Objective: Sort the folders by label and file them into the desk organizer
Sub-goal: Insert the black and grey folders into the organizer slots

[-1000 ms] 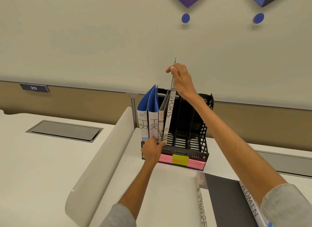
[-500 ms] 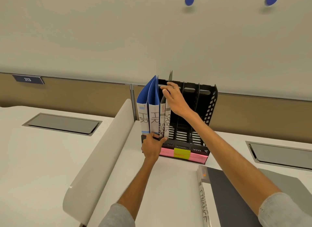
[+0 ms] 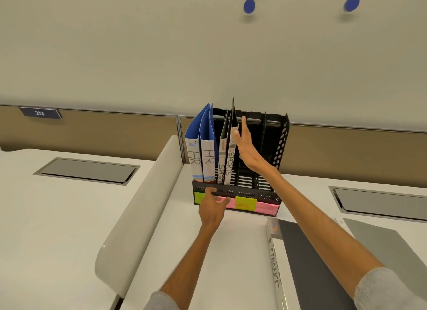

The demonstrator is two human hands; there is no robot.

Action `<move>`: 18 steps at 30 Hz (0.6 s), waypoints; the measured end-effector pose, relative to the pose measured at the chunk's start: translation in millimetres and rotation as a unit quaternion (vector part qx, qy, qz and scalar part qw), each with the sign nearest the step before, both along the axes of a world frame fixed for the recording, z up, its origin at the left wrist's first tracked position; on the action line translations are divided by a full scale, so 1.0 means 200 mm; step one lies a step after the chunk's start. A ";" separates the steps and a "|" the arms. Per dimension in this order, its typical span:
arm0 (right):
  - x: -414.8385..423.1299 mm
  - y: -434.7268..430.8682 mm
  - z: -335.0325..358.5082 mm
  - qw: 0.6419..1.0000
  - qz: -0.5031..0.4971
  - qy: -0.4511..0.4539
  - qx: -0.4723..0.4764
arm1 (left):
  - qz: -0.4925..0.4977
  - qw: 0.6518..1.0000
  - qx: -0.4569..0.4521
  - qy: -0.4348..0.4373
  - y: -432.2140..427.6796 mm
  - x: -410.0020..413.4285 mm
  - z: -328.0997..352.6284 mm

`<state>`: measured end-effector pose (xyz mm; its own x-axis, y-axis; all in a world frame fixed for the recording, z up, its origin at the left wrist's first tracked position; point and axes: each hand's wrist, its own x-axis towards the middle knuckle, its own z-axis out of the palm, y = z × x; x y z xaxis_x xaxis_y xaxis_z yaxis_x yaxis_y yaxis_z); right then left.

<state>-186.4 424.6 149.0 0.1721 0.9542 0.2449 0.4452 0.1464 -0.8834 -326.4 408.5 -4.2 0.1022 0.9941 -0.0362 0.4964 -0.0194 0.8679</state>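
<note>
Item: desk organizer (image 3: 280, 138), black, slotted, upright at centre frame on the white desk (image 3: 231, 252), its back to the beige wall panel.

Contents, left end: two blue-and-white HR folders (image 3: 209, 153), standing on end, touching each other. Just right of them: two grey-and-white SPORTS folders (image 3: 231, 163), upright, leaning slightly right; the right-hand one rises above the organizer's top edge.

Front rail: sticky notes (image 3: 245, 203) in green, pink, yellow-green and pink, the left ones partly covered.

Left hand (image 3: 213, 205): centre frame, fingers hooked over the front rail, holding the organizer.

Right hand (image 3: 246, 148): flat, fingers straight and pointing up, gripping nothing, just beside the outer SPORTS folder's right face; actual contact cannot be told.

Lower right: FINANCE folder (image 3: 275, 270) lying flat, spine facing left, dark cover up.

Also present: curved white divider (image 3: 143, 205) at left of centre; plate reading 213 (image 3: 39, 113) at upper left; grey hatch (image 3: 86, 170) at left.
</note>
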 end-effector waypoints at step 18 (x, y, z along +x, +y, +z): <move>0.15 -0.76 -0.45 0.974 -0.090 -0.009 -0.207 | -0.078 0.995 -0.053 0.030 -0.48 0.00 0.00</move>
<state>-156.9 271.7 58.2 0.3450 0.9266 -0.1497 0.4475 -0.3026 -0.8415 -326.2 313.4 -3.6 0.2490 0.9567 -0.1506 0.5458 -0.0101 0.8379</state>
